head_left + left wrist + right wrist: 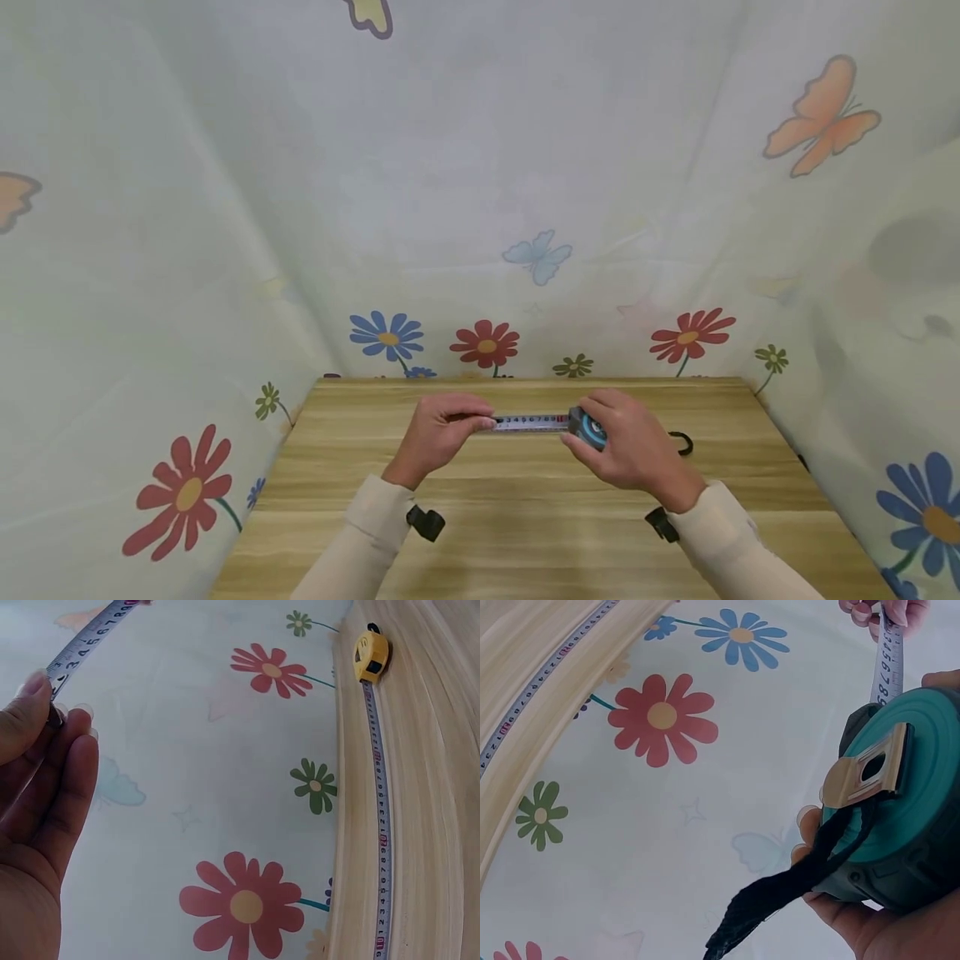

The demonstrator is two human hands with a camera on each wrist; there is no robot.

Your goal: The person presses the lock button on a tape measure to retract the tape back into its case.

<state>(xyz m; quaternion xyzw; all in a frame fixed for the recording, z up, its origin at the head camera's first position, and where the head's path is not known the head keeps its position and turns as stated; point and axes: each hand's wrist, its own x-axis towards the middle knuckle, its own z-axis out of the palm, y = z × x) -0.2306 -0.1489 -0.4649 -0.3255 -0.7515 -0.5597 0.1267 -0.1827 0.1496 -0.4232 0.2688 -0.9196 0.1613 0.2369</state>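
My right hand (630,442) grips a tape measure (587,427) with a teal and dark case. Its metal clip (840,787) and black strap (769,896) show in the right wrist view. A short length of silver blade (528,423) stretches leftward from the case, numbers up to about ten visible. At its end, my left hand (438,433) pinches the blade tip between thumb and fingers. A second tape measure (371,656), yellow, lies on the table in the left wrist view with its blade (384,855) pulled out. The head view does not show this yellow one.
Beneath both hands is a wood-grain table (510,517), its back edge meeting a pale curtain (450,183) printed with flowers and butterflies. The curtain also encloses the left and right sides. Dark bands with small devices (426,523) sit at both wrists.
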